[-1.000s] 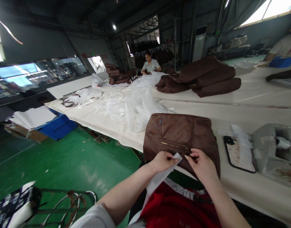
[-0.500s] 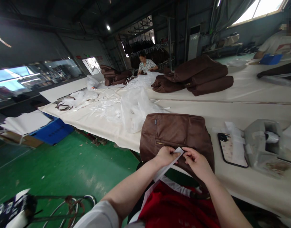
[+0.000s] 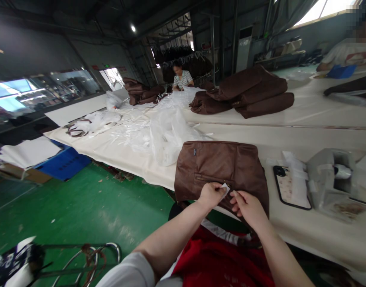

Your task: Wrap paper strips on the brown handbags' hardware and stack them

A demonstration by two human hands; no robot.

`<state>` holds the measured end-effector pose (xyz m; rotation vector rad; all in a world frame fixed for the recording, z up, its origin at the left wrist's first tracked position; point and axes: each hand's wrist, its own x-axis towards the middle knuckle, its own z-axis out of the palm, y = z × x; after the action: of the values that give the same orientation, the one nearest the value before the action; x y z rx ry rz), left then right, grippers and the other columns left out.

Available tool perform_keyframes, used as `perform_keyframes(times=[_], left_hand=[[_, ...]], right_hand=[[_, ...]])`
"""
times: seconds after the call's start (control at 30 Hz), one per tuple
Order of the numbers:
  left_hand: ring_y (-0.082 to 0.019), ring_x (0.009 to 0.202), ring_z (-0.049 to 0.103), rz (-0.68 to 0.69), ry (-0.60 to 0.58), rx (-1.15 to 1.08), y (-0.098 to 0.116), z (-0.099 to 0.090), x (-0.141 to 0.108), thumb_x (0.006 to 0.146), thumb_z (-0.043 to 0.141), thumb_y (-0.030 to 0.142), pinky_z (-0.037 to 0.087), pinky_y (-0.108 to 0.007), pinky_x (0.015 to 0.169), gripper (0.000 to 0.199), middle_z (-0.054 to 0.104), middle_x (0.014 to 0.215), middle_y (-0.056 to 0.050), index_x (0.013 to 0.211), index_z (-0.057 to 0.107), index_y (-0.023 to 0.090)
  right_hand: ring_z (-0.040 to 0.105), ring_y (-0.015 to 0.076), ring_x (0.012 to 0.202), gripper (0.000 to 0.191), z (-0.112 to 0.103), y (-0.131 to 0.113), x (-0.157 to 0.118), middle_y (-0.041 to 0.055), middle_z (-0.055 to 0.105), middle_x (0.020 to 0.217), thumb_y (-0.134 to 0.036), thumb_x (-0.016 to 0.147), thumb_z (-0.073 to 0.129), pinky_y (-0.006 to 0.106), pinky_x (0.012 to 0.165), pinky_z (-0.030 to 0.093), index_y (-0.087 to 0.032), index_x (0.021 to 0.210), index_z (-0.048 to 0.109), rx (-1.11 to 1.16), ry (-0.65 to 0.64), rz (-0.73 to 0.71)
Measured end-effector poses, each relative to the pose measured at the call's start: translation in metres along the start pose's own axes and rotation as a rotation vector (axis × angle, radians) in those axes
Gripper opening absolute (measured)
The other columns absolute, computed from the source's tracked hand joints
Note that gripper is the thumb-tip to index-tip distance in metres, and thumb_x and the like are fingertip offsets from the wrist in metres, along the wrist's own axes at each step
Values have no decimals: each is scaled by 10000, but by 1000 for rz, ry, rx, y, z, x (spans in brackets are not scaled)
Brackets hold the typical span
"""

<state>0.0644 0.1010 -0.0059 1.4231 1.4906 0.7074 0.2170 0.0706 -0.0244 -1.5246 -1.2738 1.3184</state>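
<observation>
A brown leather bag [image 3: 220, 159] lies at the near edge of the table, with a zip pocket across its front and a small tag on its upper left. At the bag's lower edge, my left hand [image 3: 211, 196] pinches a white paper strip [image 3: 225, 187], of which only a short piece shows. My right hand [image 3: 247, 205] is just to the right, its fingers curled together near the strip's end; whatever they may hold is too small to make out. A strap wrapped in white [image 3: 220, 232] hangs below the table edge, against my red apron [image 3: 221, 263].
Right of the bag are a phone [image 3: 290, 191] and a grey tape dispenser [image 3: 323, 171]. Crumpled clear plastic [image 3: 168, 137] lies to the left. Brown bags [image 3: 254, 91] are piled behind. Two people sit farther off, one in a striped shirt [image 3: 183, 79]. A blue crate [image 3: 65, 163] stands on the floor.
The long white strip that hung down from my left hand no longer shows; a short end remains at my fingers. My right hand has moved slightly down, away from the strip.
</observation>
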Motion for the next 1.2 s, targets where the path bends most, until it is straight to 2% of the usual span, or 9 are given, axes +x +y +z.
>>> perform_keyframes(times=[0.13, 0.3, 0.47, 0.57, 0.73, 0.9, 1.0, 1.07, 1.2], left_hand=[[-107, 600, 530, 30, 26, 57, -2, 0, -1, 815, 525, 322, 371, -195, 537, 283, 651, 668, 1, 783, 730, 130], [-122, 604, 518, 67, 96, 159, 5, -8, -8, 775, 573, 280, 376, -228, 572, 206, 622, 640, 2, 717, 727, 155], [-173, 779, 569, 407, 365, 462, 9, -11, -19, 768, 616, 212, 424, -305, 773, 117, 660, 774, -25, 720, 722, 204], [-183, 813, 570, 557, 412, 572, 2, -9, -24, 840, 558, 224, 437, -332, 800, 162, 653, 839, -40, 814, 717, 213], [-188, 793, 581, 747, 334, 867, -13, -9, -31, 929, 438, 252, 470, -337, 718, 279, 631, 892, -63, 1103, 637, 165], [-191, 774, 589, 857, 233, 1142, -17, -14, -35, 936, 390, 181, 479, -328, 653, 344, 612, 924, -87, 1222, 541, 64], [-193, 789, 590, 870, 204, 1182, -18, -16, -36, 938, 383, 185, 489, -320, 648, 356, 605, 935, -93, 1237, 523, 51], [-199, 798, 590, 861, 184, 1183, -19, -15, -37, 934, 390, 186, 499, -325, 659, 351, 607, 940, -95, 1230, 527, 57], [-219, 874, 590, 736, 180, 1034, -17, -14, -39, 915, 418, 181, 520, -350, 738, 367, 620, 1014, -103, 1262, 512, 109]], right_hand=[[553, 129, 418, 357, 11, -3, 6, 25, 635, 585, -495, 857, 474, 222, 362, 410, -188, 735, 610, 40, -84, 59], [514, 120, 378, 350, 19, -10, 8, -10, 585, 503, -481, 854, 472, 220, 378, 392, -196, 703, 609, -76, 10, -50], [520, 133, 396, 366, 23, -8, 10, -4, 576, 488, -495, 848, 480, 232, 400, 368, -203, 665, 602, -117, 62, -91], [493, 130, 383, 359, 26, -6, 15, -7, 561, 473, -480, 833, 499, 242, 410, 346, -210, 606, 564, -80, 83, -99], [425, 128, 346, 390, 29, -5, 19, -30, 474, 398, -509, 817, 520, 251, 385, 301, -227, 548, 506, -35, 83, -64], [404, 117, 339, 449, 26, -10, 15, -25, 476, 406, -596, 797, 535, 241, 369, 268, -211, 566, 525, 48, 29, -27], [423, 113, 357, 483, 23, -15, 10, -5, 544, 494, -641, 809, 498, 236, 365, 273, -196, 631, 555, 129, -17, -10], [433, 114, 369, 476, 22, -16, 8, -19, 514, 457, -632, 805, 524, 232, 388, 297, -196, 619, 554, 59, -34, -36], [428, 115, 370, 454, 19, -12, 8, -39, 461, 392, -590, 836, 508, 230, 422, 319, -203, 603, 559, -59, -35, -91]])
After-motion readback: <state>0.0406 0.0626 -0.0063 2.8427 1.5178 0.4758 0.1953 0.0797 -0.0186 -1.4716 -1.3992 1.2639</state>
